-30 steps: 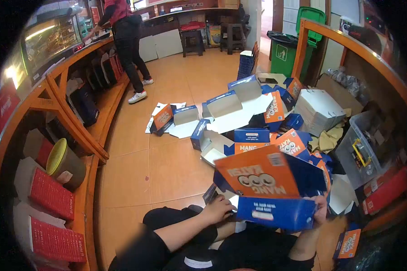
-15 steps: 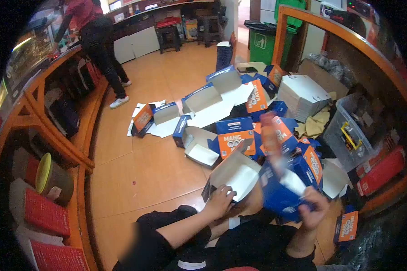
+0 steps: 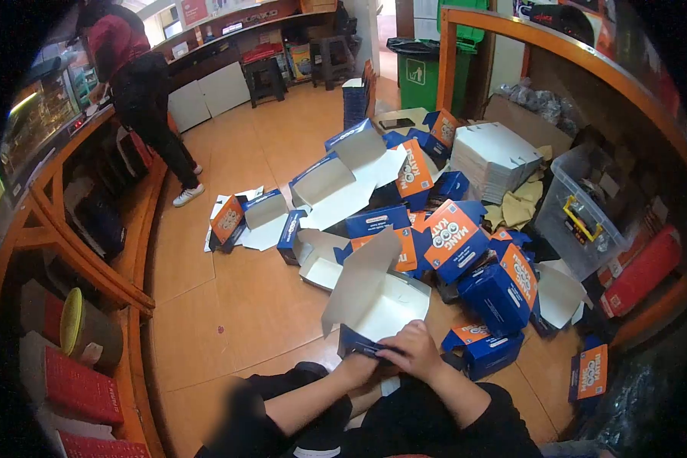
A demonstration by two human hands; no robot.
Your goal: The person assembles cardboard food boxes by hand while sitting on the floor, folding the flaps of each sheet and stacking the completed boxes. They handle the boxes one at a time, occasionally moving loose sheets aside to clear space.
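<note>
An open carton (image 3: 382, 301), white inside with a blue outer wall, lies on the floor just in front of my lap, its lid flap standing up. My left hand (image 3: 365, 362) grips the near blue edge of this carton. My right hand (image 3: 417, 348) sits right beside it, fingers curled over the same edge. Just right of my hands lie folded blue and orange boxes (image 3: 504, 294), part of a big heap of the same boxes (image 3: 404, 191).
A stack of flat white cartons (image 3: 495, 156) and a clear plastic bin (image 3: 584, 217) stand at the right. A wooden shelf (image 3: 91, 267) with red booklets (image 3: 84, 385) runs along the left. A person in a red top (image 3: 133, 84) stands at the far counter. A green bin (image 3: 420, 76) is behind.
My right hand has let go of the folded blue box, which now lies in the heap at right, and has moved left onto the open carton next to my left hand.
</note>
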